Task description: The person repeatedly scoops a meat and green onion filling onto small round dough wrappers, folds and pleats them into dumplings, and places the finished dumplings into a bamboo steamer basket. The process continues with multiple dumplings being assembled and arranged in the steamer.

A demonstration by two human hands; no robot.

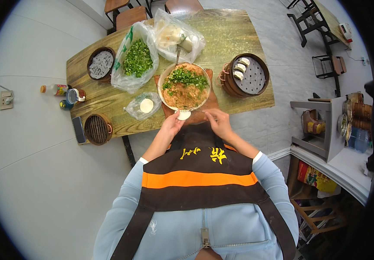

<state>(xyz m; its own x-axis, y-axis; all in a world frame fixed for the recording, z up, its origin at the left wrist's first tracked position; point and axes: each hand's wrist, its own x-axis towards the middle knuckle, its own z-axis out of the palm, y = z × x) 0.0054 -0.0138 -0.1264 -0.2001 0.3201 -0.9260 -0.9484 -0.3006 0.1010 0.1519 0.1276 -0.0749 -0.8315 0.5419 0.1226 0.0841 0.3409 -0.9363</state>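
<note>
My left hand holds a round, pale dough wrapper at the near rim of a bowl. My right hand is just right of it, fingers pinched on what looks like a thin utensil, mostly hidden. The glass bowl rests on a wooden board and is full of minced filling topped with chopped green onion. A metal handle leans out of its far side. Left of the bowl, a stack of wrappers lies in a clear plastic bag.
On the right, a round steamer holds three dumplings. Bags of chopped green onion and of pale food stand behind. Two more steamers, a phone and a jar line the table's left side.
</note>
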